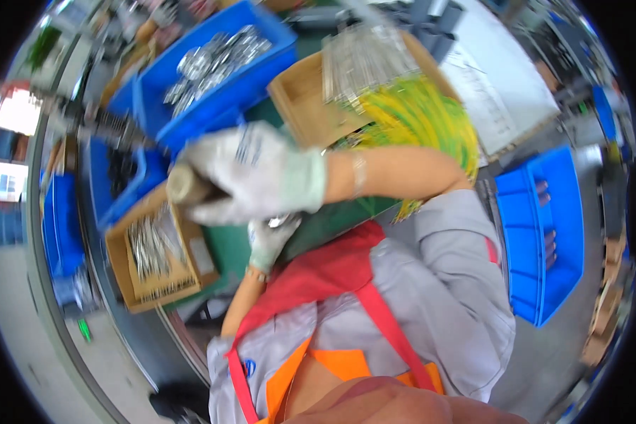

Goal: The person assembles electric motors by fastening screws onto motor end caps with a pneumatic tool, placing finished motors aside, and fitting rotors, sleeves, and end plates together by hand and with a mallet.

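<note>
My right hand (251,173), in a white knit glove, is wrapped round a thick grey-brown cylinder (185,185), perhaps a tool handle; its far part is hidden by the hand. This hand is blurred and hangs over the green work surface (230,247). Below it my left hand (267,246), gloved too, has its fingers closed at a small shiny metal part (279,220). The right forearm and glove partly cover that part, so its shape cannot be told.
A blue bin (283,46) of shiny metal pieces stands at the back. Beside it, a cardboard box (300,106) adjoins clear-bagged rods and yellow-green wires (417,120). Slim metal parts lie in another cardboard box (124,272) at left. Blue bins (526,240) stand at right.
</note>
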Available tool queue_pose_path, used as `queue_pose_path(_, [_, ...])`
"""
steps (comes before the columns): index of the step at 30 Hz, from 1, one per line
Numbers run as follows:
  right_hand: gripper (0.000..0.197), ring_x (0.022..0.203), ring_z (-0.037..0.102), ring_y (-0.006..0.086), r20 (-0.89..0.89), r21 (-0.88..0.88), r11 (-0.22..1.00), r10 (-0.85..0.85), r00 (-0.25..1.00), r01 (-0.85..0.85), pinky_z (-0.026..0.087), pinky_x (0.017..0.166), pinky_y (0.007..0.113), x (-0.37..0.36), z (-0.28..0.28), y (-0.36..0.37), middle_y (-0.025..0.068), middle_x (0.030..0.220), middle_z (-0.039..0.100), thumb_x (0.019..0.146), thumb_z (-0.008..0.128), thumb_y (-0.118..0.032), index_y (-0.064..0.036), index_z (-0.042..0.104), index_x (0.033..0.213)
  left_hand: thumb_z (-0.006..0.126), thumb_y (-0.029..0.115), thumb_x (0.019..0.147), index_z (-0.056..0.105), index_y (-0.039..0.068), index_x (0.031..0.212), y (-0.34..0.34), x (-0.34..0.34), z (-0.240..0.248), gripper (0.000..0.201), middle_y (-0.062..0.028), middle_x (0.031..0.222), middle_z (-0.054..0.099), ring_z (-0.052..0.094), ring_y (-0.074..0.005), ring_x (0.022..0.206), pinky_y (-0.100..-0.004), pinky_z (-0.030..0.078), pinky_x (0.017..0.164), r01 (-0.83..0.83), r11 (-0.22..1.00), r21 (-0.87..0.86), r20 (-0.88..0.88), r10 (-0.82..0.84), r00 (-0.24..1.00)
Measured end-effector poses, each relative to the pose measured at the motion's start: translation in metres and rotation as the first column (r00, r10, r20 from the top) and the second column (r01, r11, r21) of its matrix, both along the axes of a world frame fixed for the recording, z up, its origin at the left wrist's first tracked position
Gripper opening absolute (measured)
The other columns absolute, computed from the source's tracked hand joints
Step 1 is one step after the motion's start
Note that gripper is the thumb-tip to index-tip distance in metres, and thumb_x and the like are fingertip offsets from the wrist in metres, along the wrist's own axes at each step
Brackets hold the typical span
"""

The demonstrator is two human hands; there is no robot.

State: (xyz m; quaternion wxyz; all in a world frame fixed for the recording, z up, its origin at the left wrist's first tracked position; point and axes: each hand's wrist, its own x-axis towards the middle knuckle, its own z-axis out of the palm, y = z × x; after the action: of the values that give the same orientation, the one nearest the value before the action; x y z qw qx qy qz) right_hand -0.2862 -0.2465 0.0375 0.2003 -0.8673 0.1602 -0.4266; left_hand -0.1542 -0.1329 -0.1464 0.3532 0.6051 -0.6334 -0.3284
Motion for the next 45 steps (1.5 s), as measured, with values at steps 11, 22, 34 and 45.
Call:
queue_pose_path(11, [0.039,0.108,0.065,0.0344,-0.367,0.139,0.484,-0.785,0.499,0.864,0.05,0.096,0.04,-0.327,-0.089,-0.192,0.0187,0.117,0.067,0.094,0.056,-0.033,-0.0087,0.064,0.123,0.089,0.012,0.059,0.024,-0.003,0.152,0.016,0.023,-0.055,0.114,-0.018,0.145,0.041,0.043,-0.0299,0.133,-0.0409,0.031,0.115,-0.09,0.981,-0.171,-0.151,0.064,0.987])
queue_pose_path(22, [0.042,0.114,0.064,0.0318,-0.986,0.166,0.506,0.085,0.143,0.847,0.051,0.095,0.042,-0.524,-0.431,-0.225,0.0181,0.125,0.065,0.092,0.057,-0.03,-0.008,0.066,0.126,0.087,0.015,0.06,0.03,-0.001,0.147,-0.077,-0.03,-0.032,0.106,-0.0171,0.139,0.044,0.045,-0.0299,0.127,-0.0414,0.034,0.11,0.049,0.995,-0.088,0.132,-0.037,0.991])
queue_pose_path(34, [0.031,0.101,0.066,0.0341,-0.502,0.119,0.607,-0.646,0.575,0.786,0.053,0.086,0.043,-0.376,-0.244,-0.343,0.0141,0.116,0.067,0.091,0.059,-0.029,-0.0137,0.064,0.118,0.084,0.017,0.065,0.043,0.002,0.138,-0.105,-0.056,-0.015,0.085,-0.0163,0.127,0.054,0.053,-0.0317,0.117,-0.0428,0.04,0.103,0.021,0.999,0.041,0.392,-0.036,0.919])
queue_pose_path(45, [0.042,0.115,0.061,0.0354,-0.813,0.033,0.623,-0.439,0.383,0.782,0.048,0.098,0.044,-0.39,-0.21,-0.371,0.0222,0.12,0.065,0.085,0.066,-0.028,-0.0065,0.065,0.121,0.081,0.019,0.07,0.056,0.004,0.129,-0.025,0.046,-0.012,0.066,-0.0156,0.117,0.063,0.06,-0.0333,0.108,-0.044,0.045,0.096,-0.045,0.986,0.162,0.508,-0.044,0.86])
